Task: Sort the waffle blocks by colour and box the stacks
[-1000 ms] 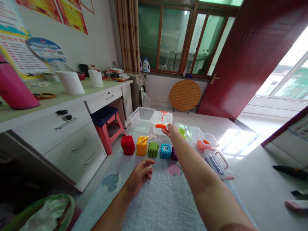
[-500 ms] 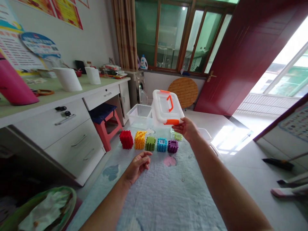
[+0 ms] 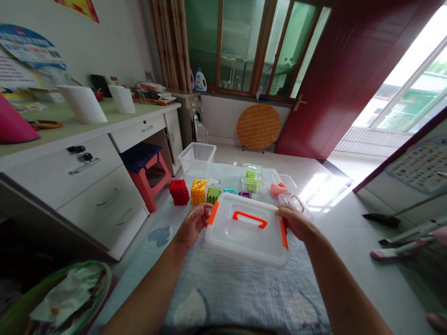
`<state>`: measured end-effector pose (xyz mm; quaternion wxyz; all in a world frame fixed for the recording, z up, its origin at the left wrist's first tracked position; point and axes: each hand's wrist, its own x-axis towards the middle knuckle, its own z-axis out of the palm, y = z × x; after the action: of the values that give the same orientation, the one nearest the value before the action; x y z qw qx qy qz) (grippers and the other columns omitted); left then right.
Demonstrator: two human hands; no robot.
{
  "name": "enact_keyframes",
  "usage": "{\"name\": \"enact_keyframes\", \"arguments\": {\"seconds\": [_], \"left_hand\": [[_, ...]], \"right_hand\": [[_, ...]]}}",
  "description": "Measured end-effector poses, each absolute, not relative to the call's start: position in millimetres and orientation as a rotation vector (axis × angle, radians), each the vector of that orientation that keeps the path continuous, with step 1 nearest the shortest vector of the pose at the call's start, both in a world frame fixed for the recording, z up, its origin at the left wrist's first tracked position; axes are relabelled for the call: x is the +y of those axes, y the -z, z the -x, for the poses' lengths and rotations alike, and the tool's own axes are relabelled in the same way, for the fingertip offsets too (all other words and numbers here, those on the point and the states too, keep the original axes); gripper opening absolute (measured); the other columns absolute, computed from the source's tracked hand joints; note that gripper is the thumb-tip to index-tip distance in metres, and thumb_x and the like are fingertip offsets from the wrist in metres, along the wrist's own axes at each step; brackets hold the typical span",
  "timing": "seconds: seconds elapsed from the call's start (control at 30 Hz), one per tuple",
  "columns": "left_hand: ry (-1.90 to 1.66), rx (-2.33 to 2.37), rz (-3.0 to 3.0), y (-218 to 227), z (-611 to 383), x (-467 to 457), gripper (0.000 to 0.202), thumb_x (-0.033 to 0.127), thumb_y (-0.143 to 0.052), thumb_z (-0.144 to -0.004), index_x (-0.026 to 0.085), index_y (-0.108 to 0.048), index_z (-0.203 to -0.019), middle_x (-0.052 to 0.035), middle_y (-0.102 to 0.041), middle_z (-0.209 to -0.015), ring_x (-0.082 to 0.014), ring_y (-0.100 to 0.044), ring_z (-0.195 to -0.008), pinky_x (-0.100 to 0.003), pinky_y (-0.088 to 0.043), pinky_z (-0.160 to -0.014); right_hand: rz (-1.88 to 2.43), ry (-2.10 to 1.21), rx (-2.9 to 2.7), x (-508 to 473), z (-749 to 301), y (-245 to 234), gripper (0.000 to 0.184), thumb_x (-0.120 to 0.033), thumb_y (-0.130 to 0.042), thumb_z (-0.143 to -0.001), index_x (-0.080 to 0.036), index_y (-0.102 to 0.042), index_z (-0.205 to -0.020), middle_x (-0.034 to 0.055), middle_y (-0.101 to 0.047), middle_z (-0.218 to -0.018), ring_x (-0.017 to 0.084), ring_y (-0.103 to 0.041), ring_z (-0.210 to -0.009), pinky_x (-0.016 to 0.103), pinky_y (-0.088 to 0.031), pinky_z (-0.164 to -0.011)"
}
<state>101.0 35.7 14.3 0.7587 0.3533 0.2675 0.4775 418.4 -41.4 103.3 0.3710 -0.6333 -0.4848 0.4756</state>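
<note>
A translucent white box lid [image 3: 249, 242] with an orange carrying handle and orange side clips is held above the cloth, close in front of me. My right hand [image 3: 295, 222] grips its right edge, thumb on top. At the opposite side, my left hand [image 3: 195, 225] has its fingers bent against the left orange clip. Just beyond the lid stands a row of stacked, notched plastic pieces: red [image 3: 179, 192], yellow [image 3: 199, 191], green [image 3: 213, 195], blue [image 3: 229, 191] and purple [image 3: 245, 194]. The lid partly covers the nearer sides of the last ones.
An open clear bin [image 3: 197, 159] stands at the back left of the blue cloth [image 3: 157, 270]. Clear containers with green pieces [image 3: 251, 180] and orange-red pieces [image 3: 277, 190] sit at the back right. A red stool [image 3: 150, 184] is beside the desk; a waste basket [image 3: 108, 279] is front left.
The lid has come nearer and lower, turning so its handle lies crosswise. My left hand has moved up to its left side. My view has tilted down slightly.
</note>
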Motion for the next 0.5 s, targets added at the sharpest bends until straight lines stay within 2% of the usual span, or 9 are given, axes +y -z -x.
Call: {"name": "enact_keyframes", "arguments": {"seconds": [0.1, 0.33, 0.43, 0.5], "left_hand": [[-1.07, 0.562, -0.817, -19, -101, 33, 0.04, 0.047, -0.071, -0.077, 0.015, -0.066, -0.101, -0.0004, -0.061, -0.076, -0.0116, -0.058, -0.068, -0.022, -0.046, -0.063], [-1.021, 0.566, -0.955, -28, -105, 23, 0.063, 0.048, -0.084, -0.061, 0.019, -0.059, -0.112, -0.0027, -0.067, -0.083, -0.016, -0.063, -0.07, -0.024, -0.046, -0.064], [-1.007, 0.565, -0.98, -31, -102, 21, 0.078, 0.047, -0.084, -0.061, 0.023, -0.049, -0.126, 0.0004, -0.064, -0.074, -0.0141, -0.06, -0.06, -0.022, -0.044, -0.058], [-0.981, 0.571, -0.994, -32, -100, 22, 0.083, 0.047, -0.084, -0.061, 0.022, -0.045, -0.13, 0.0005, -0.064, -0.071, -0.0146, -0.06, -0.057, -0.023, -0.045, -0.057]], "right_hand": [[1.627, -1.301, -1.386, -38, -417, -91, 0.017, -0.034, -0.052, -0.069, -0.019, -0.051, -0.061, -0.0044, -0.047, -0.046, 0.01, -0.044, -0.038, 0.021, -0.032, -0.036], [1.647, -1.294, -1.328, -34, -403, -82, 0.026, -0.044, -0.053, -0.075, -0.02, -0.047, -0.067, -0.006, -0.049, -0.05, 0.01, -0.048, -0.041, 0.021, -0.037, -0.039], [1.722, -1.164, -1.32, -49, -397, -87, 0.034, -0.054, -0.053, -0.08, -0.02, -0.049, -0.077, -0.0066, -0.05, -0.052, 0.011, -0.049, -0.041, 0.021, -0.038, -0.038], [1.756, -1.102, -1.352, -62, -392, -90, 0.038, -0.058, -0.049, -0.083, -0.02, -0.052, -0.09, -0.0055, -0.054, -0.056, 0.012, -0.05, -0.043, 0.022, -0.038, -0.038]]}}
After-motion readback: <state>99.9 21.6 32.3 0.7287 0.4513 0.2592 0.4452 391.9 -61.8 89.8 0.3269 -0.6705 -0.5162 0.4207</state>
